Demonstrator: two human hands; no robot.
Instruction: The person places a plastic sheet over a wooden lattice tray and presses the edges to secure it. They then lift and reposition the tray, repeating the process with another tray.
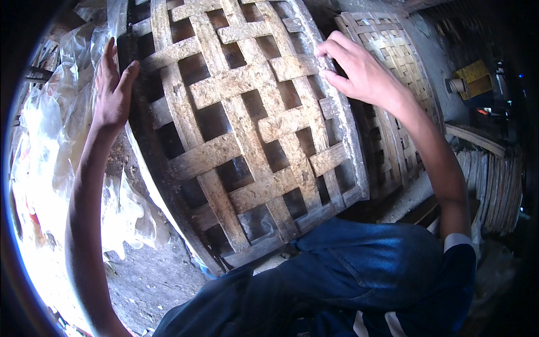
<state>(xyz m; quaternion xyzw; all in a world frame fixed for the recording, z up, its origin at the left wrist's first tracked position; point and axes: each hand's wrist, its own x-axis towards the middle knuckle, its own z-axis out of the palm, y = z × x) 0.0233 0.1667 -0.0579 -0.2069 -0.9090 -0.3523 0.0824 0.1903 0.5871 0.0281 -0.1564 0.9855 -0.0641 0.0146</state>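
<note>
A large frame of coarsely woven bamboo strips [241,81], stained brown and pale, stands tilted in front of me with its lower end close to my lap. My left hand [114,90] holds its left edge, the thumb lying against the rim and the fingers pointing up along the outside. At the opposite edge, my right hand [356,70] grips the rim with bent fingers and thumb. Dark gaps show between the crossing strips.
Another woven bamboo frame [398,62] leans on the right. Crumpled clear plastic sheeting [56,151] hangs at the left above grey ground [143,281]. Further right are a yellow object [476,78], a wooden plank [476,139] and a stack of thin slats or sheets [497,188].
</note>
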